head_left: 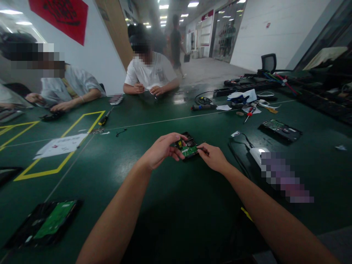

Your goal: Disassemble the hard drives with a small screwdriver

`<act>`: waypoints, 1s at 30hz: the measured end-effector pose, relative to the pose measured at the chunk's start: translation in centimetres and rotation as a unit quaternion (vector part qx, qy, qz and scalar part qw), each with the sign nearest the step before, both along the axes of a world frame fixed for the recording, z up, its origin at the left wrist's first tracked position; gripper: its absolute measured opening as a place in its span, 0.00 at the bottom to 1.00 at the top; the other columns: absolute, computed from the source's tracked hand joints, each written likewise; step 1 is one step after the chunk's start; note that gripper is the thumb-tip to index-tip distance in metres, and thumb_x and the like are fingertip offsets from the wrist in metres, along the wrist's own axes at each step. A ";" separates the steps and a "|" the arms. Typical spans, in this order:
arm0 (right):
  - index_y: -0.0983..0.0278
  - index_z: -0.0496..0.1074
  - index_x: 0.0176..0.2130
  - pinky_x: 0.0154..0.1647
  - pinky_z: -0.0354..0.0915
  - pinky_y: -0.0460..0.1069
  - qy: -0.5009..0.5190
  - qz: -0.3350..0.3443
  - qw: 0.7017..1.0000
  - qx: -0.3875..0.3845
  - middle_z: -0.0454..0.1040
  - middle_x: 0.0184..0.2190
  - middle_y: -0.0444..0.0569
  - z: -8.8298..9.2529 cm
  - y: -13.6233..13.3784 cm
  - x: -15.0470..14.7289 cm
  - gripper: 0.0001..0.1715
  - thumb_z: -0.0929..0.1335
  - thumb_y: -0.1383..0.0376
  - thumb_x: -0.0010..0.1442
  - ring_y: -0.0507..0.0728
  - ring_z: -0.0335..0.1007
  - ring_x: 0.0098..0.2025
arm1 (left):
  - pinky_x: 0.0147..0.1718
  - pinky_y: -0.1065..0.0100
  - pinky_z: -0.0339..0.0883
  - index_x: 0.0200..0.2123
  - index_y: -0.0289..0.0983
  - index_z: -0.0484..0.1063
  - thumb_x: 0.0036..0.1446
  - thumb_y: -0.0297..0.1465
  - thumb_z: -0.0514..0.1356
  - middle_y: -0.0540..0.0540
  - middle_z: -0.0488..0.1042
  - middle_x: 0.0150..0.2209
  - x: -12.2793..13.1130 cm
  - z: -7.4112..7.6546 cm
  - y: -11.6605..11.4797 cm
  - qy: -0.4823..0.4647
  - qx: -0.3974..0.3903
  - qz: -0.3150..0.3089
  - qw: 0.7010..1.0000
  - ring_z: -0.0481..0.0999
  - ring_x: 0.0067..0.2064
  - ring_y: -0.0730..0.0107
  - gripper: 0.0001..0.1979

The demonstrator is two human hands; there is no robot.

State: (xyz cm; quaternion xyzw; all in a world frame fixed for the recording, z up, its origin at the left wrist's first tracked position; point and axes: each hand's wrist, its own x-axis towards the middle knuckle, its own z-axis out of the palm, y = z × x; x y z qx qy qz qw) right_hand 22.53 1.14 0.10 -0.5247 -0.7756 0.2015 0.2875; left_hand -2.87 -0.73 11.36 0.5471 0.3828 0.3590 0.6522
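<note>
In front of me a hard drive lies on the green table, its green circuit board facing up beside a dark metal part. My left hand curls over its left side, the thumb and fingers around a short black-and-yellow handle, which looks like a screwdriver's; its tip is hidden. At the drive's right edge, my right hand is closed, thumb and forefinger pinching the rim. Whether a tiny part also sits between those fingertips is too small to tell.
Another hard drive lies at right, near a white cabled device. A larger drive is at front left. A yellow-black screwdriver and a paper sheet lie left. Two people sit across the table; cables and tools crowd the back right.
</note>
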 end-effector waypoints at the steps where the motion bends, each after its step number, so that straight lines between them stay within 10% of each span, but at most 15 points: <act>1: 0.57 0.75 0.49 0.32 0.59 0.49 0.001 0.000 1.000 0.001 0.77 0.33 0.46 0.0 0.0 0.0 0.14 0.65 0.56 0.69 0.54 0.68 0.30 | 0.25 0.68 0.71 0.50 0.34 0.73 0.64 0.40 0.57 0.38 0.76 0.46 0.0 0.0 0.0 -0.001 -0.002 0.001 1.000 0.81 0.31 0.65 0.18; 30: 0.57 0.74 0.50 0.31 0.57 0.49 -0.015 0.001 1.000 -0.003 0.75 0.32 0.44 0.0 0.1 0.2 0.13 0.65 0.58 0.70 0.54 0.67 0.30 | 0.31 0.69 0.65 0.43 0.36 0.79 0.63 0.36 0.57 0.43 0.77 0.41 0.1 1.0 -0.4 0.107 0.093 0.068 0.988 0.72 0.34 0.70 0.14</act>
